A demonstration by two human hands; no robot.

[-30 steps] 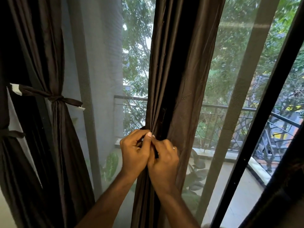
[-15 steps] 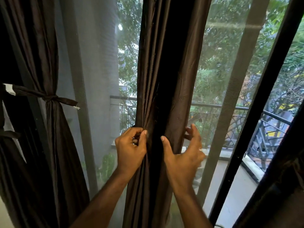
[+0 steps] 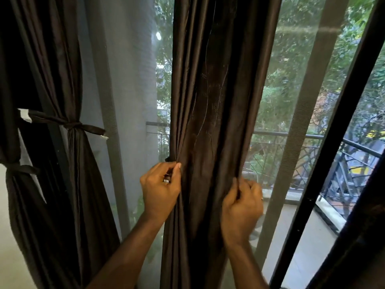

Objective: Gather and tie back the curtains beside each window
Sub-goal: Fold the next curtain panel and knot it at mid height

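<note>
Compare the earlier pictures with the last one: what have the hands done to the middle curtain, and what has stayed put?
The right hand left the left hand, moved right and gripped the middle curtain's right edge. The left hand stayed pinching the left edge. The tied curtain at left is unchanged.
</note>
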